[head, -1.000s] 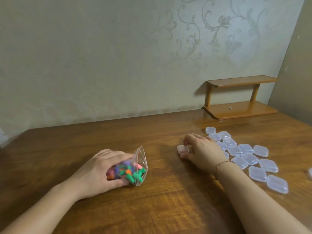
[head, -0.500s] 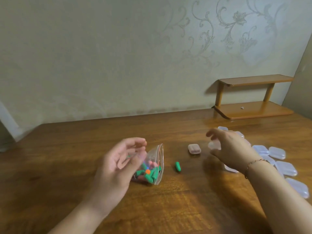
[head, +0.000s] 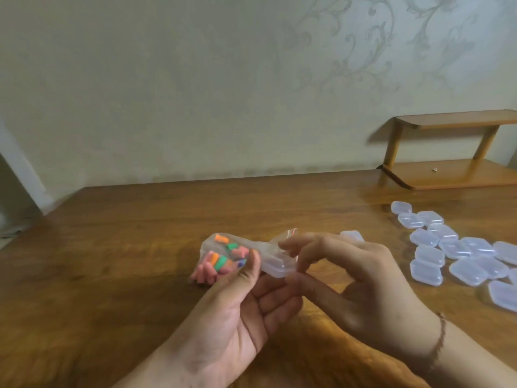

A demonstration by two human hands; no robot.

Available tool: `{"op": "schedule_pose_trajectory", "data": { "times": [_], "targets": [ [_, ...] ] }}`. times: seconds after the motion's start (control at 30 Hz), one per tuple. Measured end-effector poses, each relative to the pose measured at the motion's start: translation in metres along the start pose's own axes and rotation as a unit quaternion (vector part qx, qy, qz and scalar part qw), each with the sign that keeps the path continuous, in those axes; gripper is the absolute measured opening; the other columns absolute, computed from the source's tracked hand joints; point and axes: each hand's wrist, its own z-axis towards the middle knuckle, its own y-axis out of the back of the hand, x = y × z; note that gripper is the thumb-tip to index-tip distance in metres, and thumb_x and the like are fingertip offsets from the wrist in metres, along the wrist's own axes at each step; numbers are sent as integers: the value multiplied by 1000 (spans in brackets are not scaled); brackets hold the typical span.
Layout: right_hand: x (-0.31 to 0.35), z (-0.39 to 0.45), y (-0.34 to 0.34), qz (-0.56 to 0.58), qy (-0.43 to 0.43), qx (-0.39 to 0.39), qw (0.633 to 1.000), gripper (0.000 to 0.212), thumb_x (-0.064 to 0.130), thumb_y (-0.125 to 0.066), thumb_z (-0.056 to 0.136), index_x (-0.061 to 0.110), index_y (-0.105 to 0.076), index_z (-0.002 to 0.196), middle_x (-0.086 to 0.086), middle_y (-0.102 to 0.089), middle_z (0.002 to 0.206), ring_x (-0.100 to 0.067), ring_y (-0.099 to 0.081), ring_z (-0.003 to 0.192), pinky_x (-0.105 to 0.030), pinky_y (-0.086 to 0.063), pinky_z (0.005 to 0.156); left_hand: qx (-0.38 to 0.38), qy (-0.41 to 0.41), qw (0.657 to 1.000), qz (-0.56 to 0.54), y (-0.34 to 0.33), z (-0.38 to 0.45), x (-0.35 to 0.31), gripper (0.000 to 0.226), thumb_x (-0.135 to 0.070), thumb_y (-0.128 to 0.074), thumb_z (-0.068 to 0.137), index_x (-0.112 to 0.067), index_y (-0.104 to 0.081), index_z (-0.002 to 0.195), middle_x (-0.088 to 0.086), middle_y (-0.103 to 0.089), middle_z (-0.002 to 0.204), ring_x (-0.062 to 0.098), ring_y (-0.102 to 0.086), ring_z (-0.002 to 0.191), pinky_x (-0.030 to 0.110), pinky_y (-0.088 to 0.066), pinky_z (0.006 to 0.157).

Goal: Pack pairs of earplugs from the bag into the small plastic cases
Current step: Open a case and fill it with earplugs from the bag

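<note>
A small clear plastic case (head: 275,266) is held above the table between both hands. My left hand (head: 246,312) lies palm up, its thumb on the case's left side and its fingers curled under it. My right hand (head: 361,278) pinches the case's right end between thumb and fingertips. Behind the hands, the clear zip bag (head: 223,256) of orange, green and pink earplugs lies on the table, its red-lined mouth toward the right. Whether anything is inside the held case I cannot tell.
Several empty clear cases (head: 461,256) are scattered on the wooden table (head: 126,247) at the right. One more case (head: 352,235) shows just behind my right hand. A small wooden shelf (head: 453,175) stands at the back right against the wall.
My right hand brought a clear case from the pile to the middle. My left hand left the bag and took hold of the case too. The loose green earplug is out of sight.
</note>
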Motion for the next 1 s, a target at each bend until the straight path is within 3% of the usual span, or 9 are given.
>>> {"op": "schedule_pose_trajectory", "data": {
  "times": [0.17, 0.5, 0.67, 0.8, 0.87, 0.93, 1.0],
  "targets": [
    [-3, -4, -4, 5, 10, -12, 1000, 10, 3, -74, 79, 3, -65, 81, 1, -72, 98, -5, -70, 82, -22, -57, 71, 45, -8, 999, -8, 1, 2, -1, 62, -29, -97, 49, -6, -77, 102, 29, -70, 112, 31, -74, 91, 39, -62, 79],
    [-2, -5, -10, -64, 23, -38, 997, 7, 14, -68, 78, 9, -66, 75, 5, -73, 94, -4, -69, 76, -23, -57, 64, 16, -61, 996, 64, 3, 4, 5, 64, -38, -95, 51, -3, -77, 101, 26, -71, 109, 29, -74, 93, 35, -62, 77],
    [-2, -4, -11, -52, -16, -42, 998, 5, 19, -67, 76, 15, -68, 73, 9, -75, 88, -2, -70, 76, -28, -57, 63, 7, -70, 993, 90, 4, 5, 5, 44, -36, -85, 69, -4, -77, 99, 24, -72, 109, 28, -73, 96, 31, -60, 74],
    [-2, -3, -2, -83, -51, -37, 995, 9, 30, -65, 81, 22, -68, 79, 15, -72, 83, 0, -68, 77, -35, -54, 62, 22, -41, 987, 155, 6, 6, 2, 30, -29, -65, 85, -9, -78, 103, 21, -72, 113, 25, -71, 97, 32, -60, 82],
    [-1, -2, -1, -82, -64, -51, 993, 14, 35, -61, 84, 22, -68, 82, 18, -70, 78, 4, -66, 76, -28, -55, 62, 55, -2, 981, 185, 7, 3, 1, 26, -26, -61, 86, -16, -79, 103, 16, -74, 111, 24, -71, 100, 32, -58, 87],
    [-3, -1, -4, -96, -79, -18, 992, 15, 38, -60, 85, 25, -67, 84, 20, -68, 76, 6, -66, 75, -24, -55, 61, 101, 41, 972, 207, 5, 0, 3, 31, -31, -62, 83, -19, -76, 108, 12, -73, 113, 25, -69, 107, 36, -55, 94],
    [-5, 0, -6, -67, -99, 40, 992, 11, 35, -64, 88, 26, -67, 86, 20, -68, 76, 5, -66, 75, -21, -54, 63, 120, 71, 972, 191, 5, -1, 5, 36, -31, -62, 83, -9, -73, 110, 14, -72, 108, 27, -70, 97, 37, -55, 89]
  ]
}}
